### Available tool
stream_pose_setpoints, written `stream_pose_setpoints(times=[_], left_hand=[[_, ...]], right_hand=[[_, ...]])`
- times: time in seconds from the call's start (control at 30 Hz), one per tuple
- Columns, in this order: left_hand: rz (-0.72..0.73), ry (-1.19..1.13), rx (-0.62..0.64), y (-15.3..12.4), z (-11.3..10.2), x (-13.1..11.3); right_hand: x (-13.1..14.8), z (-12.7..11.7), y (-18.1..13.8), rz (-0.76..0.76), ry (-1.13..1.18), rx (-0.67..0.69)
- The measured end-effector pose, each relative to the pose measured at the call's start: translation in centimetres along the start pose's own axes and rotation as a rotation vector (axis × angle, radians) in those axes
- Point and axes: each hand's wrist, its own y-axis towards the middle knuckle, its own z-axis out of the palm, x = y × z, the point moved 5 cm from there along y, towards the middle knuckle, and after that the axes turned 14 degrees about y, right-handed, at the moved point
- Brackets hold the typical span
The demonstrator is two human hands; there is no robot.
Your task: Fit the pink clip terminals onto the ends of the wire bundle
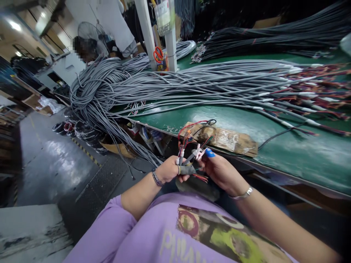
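In my left hand [170, 169] is a small group of grey cable ends [187, 159], with the fingers closed round them. Coloured wires [187, 137] fan out above the white sleeves on these ends. Across the grip lies a thicker grey end [188, 170] with red and orange wires sticking out to the right. My right hand [219, 171] is closed beside it, with blue tape round the thumb. A small pinkish-white piece [199, 151] shows at its fingertips; its exact kind is unclear. Just beyond both hands, a taped cardboard strip [227, 139] lies on the bench edge.
A large bundle of grey cables [170, 86] spans the green bench [208, 117] and hangs over its left edge. Dark cables [260, 40] lie behind. Orange-handled scissors [158, 54] are by a white post [172, 47]. Another person [113, 25] is at the back left.
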Motion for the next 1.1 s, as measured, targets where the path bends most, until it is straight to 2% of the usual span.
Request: stream_pose_setpoints(times=[0.1,0.3,0.43,0.6,0.8,0.97,1.1], left_hand=[[-0.007,0.023,0.029,0.6,0.2,-0.2],[-0.018,-0.018,0.025,1.4,0.3,0.2],[-0.035,-0.021,0.026,1.5,0.4,0.4],[-0.073,-0.011,0.026,1.6,0.5,0.7],[-0.033,-0.001,0.013,0.8,0.4,0.7],[0.04,0.01,-0.158,-1.1,0.6,0.0],[0.086,0.046,-0.285,-1.7,0.9,-0.3]], right_hand=[[0.5,0.2,0.1,-0.174,-0.13,-0.028],[-0.6,0.9,0.9,-0.007,0.077,0.058],[-0.9,0.6,1.5,-0.012,0.19,0.019],[-1.2,0.7,1.5,0.009,0.228,0.004],[-1.0,1.0,0.6,0.045,0.25,0.01],[-0.9,0.8,0.0,0.105,0.236,-0.018],[-0.7,1.1,-0.2,0.056,0.168,-0.033]])
